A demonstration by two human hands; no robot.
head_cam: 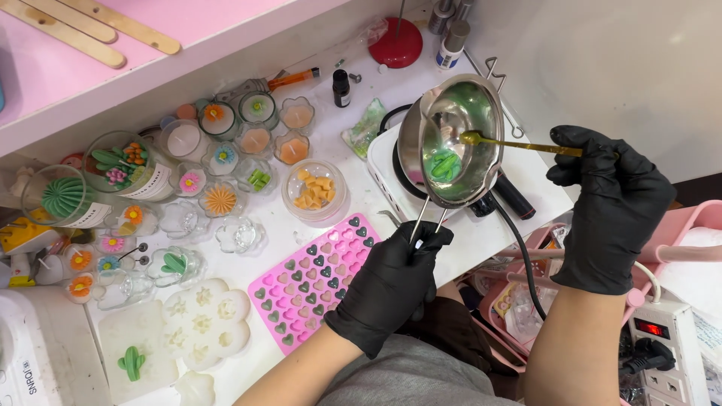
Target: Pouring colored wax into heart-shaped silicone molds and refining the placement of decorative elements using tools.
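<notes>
Head view: small steel pot tilted over the white hotplate, green wax pieces lying inside. Left hand, black-gloved, closed around the pot's wire handle. Right hand, also gloved, pinches a gold spoon; its bowl rests inside the pot. Pink heart mould just left of the left hand. White flower mould and many small glass candles farther left.
</notes>
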